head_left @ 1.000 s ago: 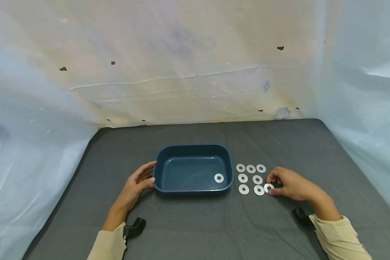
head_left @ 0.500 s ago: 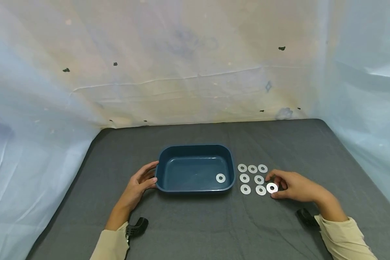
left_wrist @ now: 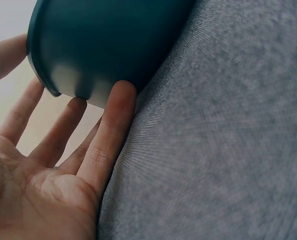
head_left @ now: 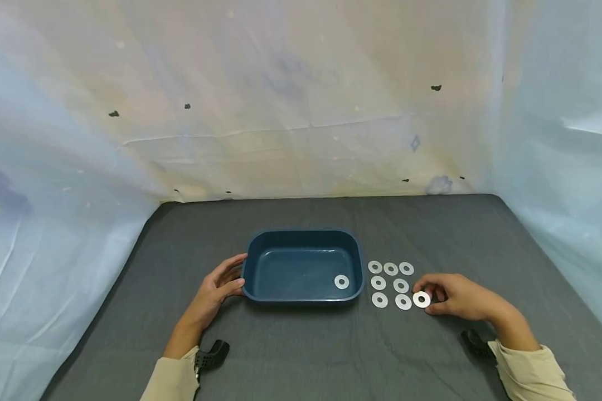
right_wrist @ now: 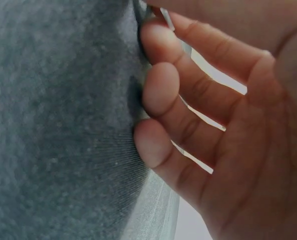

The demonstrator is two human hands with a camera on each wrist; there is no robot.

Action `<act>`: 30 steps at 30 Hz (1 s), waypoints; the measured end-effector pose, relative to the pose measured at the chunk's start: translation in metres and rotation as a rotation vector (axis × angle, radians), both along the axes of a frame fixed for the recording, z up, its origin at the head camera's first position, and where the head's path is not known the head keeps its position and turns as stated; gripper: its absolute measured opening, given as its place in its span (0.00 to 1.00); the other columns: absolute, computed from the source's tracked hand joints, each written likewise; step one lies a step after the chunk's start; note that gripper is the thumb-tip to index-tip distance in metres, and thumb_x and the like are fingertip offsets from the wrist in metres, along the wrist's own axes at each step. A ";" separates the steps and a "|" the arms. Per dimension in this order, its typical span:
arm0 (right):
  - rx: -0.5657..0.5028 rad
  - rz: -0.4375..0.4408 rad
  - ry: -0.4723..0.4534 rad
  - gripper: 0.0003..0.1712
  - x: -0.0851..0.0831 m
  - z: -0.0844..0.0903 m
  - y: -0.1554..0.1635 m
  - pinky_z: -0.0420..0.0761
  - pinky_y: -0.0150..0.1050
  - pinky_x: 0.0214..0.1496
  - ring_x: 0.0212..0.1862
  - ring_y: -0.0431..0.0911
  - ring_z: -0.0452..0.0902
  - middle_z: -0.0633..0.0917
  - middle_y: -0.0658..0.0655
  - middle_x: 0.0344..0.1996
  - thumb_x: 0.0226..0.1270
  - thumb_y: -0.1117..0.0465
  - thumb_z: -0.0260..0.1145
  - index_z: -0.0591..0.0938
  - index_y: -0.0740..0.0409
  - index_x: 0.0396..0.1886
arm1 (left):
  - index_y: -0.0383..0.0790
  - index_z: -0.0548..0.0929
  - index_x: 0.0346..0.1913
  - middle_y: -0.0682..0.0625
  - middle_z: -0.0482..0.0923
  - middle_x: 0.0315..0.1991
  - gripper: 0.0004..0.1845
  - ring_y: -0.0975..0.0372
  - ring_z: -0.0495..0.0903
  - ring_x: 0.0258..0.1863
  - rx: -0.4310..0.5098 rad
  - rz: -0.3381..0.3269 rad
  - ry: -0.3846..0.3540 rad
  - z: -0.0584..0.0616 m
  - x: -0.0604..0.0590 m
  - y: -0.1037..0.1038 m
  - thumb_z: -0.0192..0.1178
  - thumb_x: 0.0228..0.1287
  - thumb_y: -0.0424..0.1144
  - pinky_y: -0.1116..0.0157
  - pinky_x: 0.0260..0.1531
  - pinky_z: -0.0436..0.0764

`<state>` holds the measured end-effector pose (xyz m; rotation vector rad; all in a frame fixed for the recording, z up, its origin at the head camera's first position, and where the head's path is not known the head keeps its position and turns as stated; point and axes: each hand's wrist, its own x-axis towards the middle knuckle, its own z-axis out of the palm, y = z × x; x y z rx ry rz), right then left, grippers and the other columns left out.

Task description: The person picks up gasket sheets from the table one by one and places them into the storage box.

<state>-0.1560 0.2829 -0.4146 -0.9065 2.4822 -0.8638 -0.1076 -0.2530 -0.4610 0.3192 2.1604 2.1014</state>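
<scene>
A dark blue tray sits mid-table with one metal washer lying in its right end. My left hand touches the tray's left wall with straight fingers. Several flat washers lie in rows on the grey cloth just right of the tray. At the right end of the nearest row my right hand pinches one washer between thumb and fingertips, tilted up off the cloth. In the right wrist view the curled fingers rest on the cloth.
The dark grey cloth-covered table is walled by pale plastic sheeting at the back and both sides. Black wrist-camera mounts show by the left sleeve and the right sleeve.
My right hand has tipped the end washer of the nearest row up off the cloth and now pinches it. The left hand stays against the tray. The head view has tilted slightly.
</scene>
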 end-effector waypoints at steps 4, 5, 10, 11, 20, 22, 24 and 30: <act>-0.008 -0.002 -0.009 0.17 -0.001 -0.002 0.000 0.72 0.30 0.30 0.28 0.31 0.70 0.79 0.44 0.29 0.60 0.57 0.74 0.82 0.52 0.49 | 0.35 0.60 0.75 0.42 0.66 0.70 0.30 0.66 0.77 0.61 -0.004 -0.008 0.013 -0.001 0.001 0.000 0.54 0.73 0.30 0.64 0.46 0.85; -0.008 -0.002 -0.008 0.17 -0.001 -0.002 0.000 0.72 0.30 0.29 0.28 0.31 0.70 0.79 0.43 0.28 0.60 0.57 0.74 0.82 0.52 0.49 | 0.35 0.60 0.75 0.41 0.65 0.70 0.30 0.66 0.77 0.61 -0.004 -0.008 0.015 -0.001 0.002 0.000 0.54 0.73 0.30 0.64 0.46 0.85; -0.002 -0.006 0.010 0.17 -0.001 0.000 0.001 0.72 0.30 0.29 0.27 0.30 0.69 0.78 0.42 0.27 0.60 0.55 0.75 0.83 0.51 0.47 | 0.36 0.61 0.75 0.38 0.64 0.71 0.30 0.66 0.77 0.61 0.004 -0.003 0.010 0.000 0.001 0.002 0.54 0.73 0.31 0.64 0.46 0.85; -0.002 -0.008 0.019 0.16 -0.001 0.000 0.002 0.72 0.30 0.29 0.27 0.29 0.69 0.78 0.42 0.27 0.60 0.55 0.75 0.83 0.51 0.46 | 0.36 0.61 0.75 0.38 0.64 0.71 0.30 0.65 0.77 0.61 0.008 -0.006 0.011 -0.001 0.001 0.003 0.54 0.73 0.30 0.63 0.46 0.85; -0.040 -0.038 0.076 0.16 0.004 0.007 0.008 0.71 0.29 0.29 0.28 0.30 0.70 0.77 0.40 0.27 0.59 0.53 0.75 0.83 0.50 0.46 | 0.35 0.61 0.75 0.37 0.63 0.72 0.30 0.64 0.77 0.61 0.038 -0.027 0.023 -0.009 -0.003 0.007 0.53 0.73 0.29 0.62 0.46 0.85; -0.056 -0.046 0.090 0.16 0.004 0.007 0.007 0.71 0.28 0.29 0.28 0.30 0.70 0.77 0.40 0.27 0.59 0.54 0.76 0.83 0.49 0.46 | 0.34 0.60 0.75 0.37 0.63 0.71 0.30 0.65 0.77 0.61 0.037 -0.027 0.031 -0.009 -0.003 0.006 0.53 0.73 0.29 0.62 0.46 0.85; -0.069 -0.055 0.113 0.17 0.003 0.007 0.005 0.70 0.28 0.29 0.28 0.30 0.70 0.77 0.40 0.27 0.58 0.55 0.76 0.84 0.49 0.46 | 0.34 0.60 0.75 0.39 0.65 0.71 0.30 0.65 0.77 0.61 0.031 -0.022 0.032 -0.007 -0.003 0.004 0.53 0.73 0.29 0.62 0.46 0.85; -0.090 -0.081 0.132 0.18 0.002 0.014 -0.004 0.71 0.28 0.29 0.29 0.30 0.70 0.78 0.41 0.28 0.57 0.55 0.77 0.85 0.49 0.47 | 0.35 0.60 0.75 0.39 0.64 0.71 0.30 0.67 0.77 0.61 -0.014 -0.009 0.032 -0.002 -0.001 0.000 0.54 0.73 0.30 0.63 0.45 0.85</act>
